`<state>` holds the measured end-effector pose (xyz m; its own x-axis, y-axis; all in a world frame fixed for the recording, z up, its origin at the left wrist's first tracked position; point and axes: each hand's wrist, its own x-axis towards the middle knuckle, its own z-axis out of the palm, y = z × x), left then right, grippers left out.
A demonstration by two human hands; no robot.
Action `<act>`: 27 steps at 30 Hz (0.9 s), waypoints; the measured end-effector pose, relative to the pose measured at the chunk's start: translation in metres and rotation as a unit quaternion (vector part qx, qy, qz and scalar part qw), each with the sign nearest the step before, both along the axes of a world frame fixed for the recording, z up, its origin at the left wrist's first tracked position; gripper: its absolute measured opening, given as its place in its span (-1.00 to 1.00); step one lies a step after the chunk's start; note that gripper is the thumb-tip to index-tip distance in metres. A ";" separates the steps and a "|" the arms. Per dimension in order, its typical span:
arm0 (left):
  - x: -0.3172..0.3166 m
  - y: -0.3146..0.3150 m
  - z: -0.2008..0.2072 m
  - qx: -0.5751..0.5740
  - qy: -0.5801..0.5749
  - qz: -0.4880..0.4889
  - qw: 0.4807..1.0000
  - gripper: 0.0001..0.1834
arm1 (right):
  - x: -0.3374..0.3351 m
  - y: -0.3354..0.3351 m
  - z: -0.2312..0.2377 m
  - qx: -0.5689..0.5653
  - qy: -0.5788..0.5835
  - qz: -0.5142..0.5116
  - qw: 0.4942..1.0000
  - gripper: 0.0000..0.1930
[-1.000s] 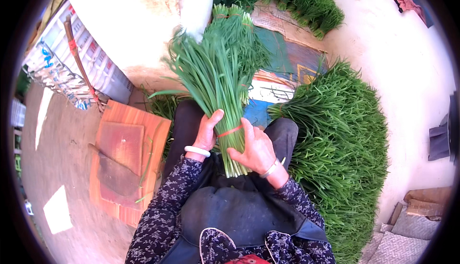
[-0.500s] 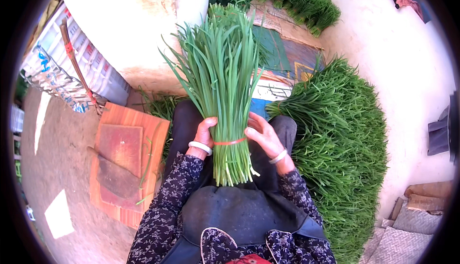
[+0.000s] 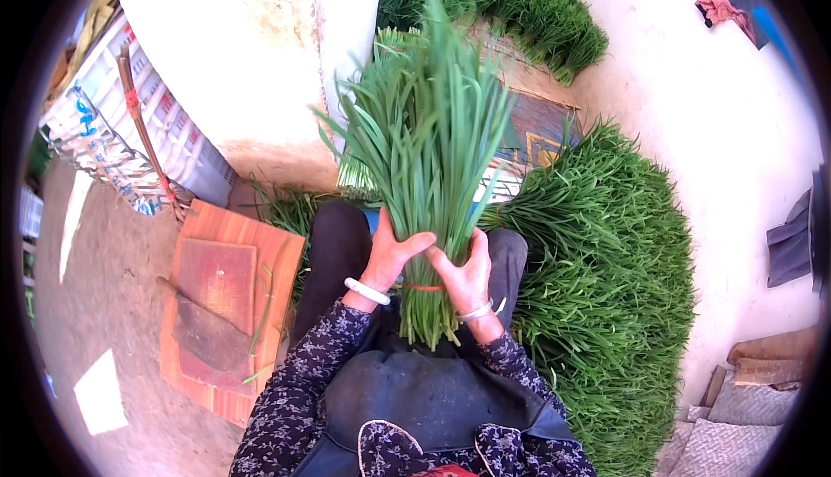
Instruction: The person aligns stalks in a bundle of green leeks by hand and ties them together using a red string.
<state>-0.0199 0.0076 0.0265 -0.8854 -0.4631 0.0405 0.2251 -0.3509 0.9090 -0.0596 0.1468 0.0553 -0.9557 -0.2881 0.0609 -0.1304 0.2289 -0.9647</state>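
Observation:
A thick bunch of garlic chives stands over my lap, leaf tips pointing away from me. Around its lower stems runs a red band, with the pale cut ends just below. My left hand is wrapped round the bunch's left side, its thumb lying across the front. On the right side my right hand grips it the same way, and the two thumbs nearly meet above the band. The fingers behind the leaves are hidden. The upper leaves are smeared by motion.
To the left, a large knife lies on a wooden board. White crates stand behind it. A large heap of chives fills the right side, with more bunches at the back. Folded woven sacks lie at the lower right.
Both hands have closed further round the bunch, thumbs now across its front. The bunch has shifted slightly right and toward me, and its leaves are swaying.

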 end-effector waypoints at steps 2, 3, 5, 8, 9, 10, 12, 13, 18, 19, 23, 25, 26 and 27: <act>-0.002 -0.003 -0.001 0.019 -0.014 -0.003 1.000 -0.28 | 0.001 0.004 -0.004 0.017 0.026 0.017 0.999 -0.20; -0.001 -0.003 -0.002 0.018 -0.019 0.002 1.000 -0.32 | 0.000 0.003 0.000 0.038 0.042 0.022 0.998 -0.17; 0.001 -0.004 -0.005 0.015 -0.031 0.011 0.999 -0.39 | -0.002 0.001 0.010 0.041 0.033 0.038 0.998 -0.09; 0.002 0.003 -0.001 -0.054 -0.024 0.032 0.998 -0.43 | -0.010 -0.008 0.015 0.046 0.025 0.017 0.999 -0.07; 0.002 0.005 -0.008 -0.046 -0.024 0.038 0.998 -0.48 | -0.014 -0.012 0.012 0.034 0.018 -0.005 0.999 -0.19; 0.002 0.005 -0.009 -0.006 -0.026 0.034 0.999 -0.51 | -0.018 -0.010 0.003 -0.021 -0.001 -0.015 1.000 -0.25; 0.003 0.002 -0.010 0.075 -0.032 0.026 0.996 -0.55 | -0.027 -0.006 -0.014 -0.131 -0.039 -0.032 0.990 -0.35; 0.004 0.001 -0.013 0.107 -0.030 0.042 0.993 -0.60 | -0.026 -0.005 -0.019 -0.181 -0.045 -0.050 0.981 -0.49; 0.008 0.003 -0.015 0.199 -0.013 0.032 0.979 -0.61 | -0.022 0.009 -0.028 -0.248 -0.080 -0.054 0.964 -0.57; 0.010 0.002 -0.018 0.211 -0.014 0.024 0.977 -0.60 | -0.020 0.010 -0.025 -0.241 -0.087 -0.062 0.965 -0.58; 0.011 0.000 -0.018 0.241 -0.018 -0.005 0.970 -0.58 | -0.022 0.018 -0.027 -0.242 -0.108 -0.059 0.962 -0.61; 0.011 0.001 -0.015 0.256 -0.012 -0.013 0.966 -0.57 | -0.023 0.023 -0.029 -0.250 -0.129 -0.046 0.959 -0.59; 0.011 0.002 -0.014 0.264 -0.009 -0.017 0.964 -0.57 | -0.024 0.026 -0.029 -0.254 -0.142 -0.035 0.956 -0.56; 0.012 0.001 -0.015 0.264 -0.008 -0.017 0.964 -0.57 | -0.024 0.026 -0.026 -0.259 -0.156 -0.024 0.953 -0.53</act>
<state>-0.0083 0.0089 0.0120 -0.8992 -0.3853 -0.2074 0.1919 -0.7731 0.6045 -0.0834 0.1733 0.0295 -0.9618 -0.2526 -0.1056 0.1795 -0.2906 -0.9398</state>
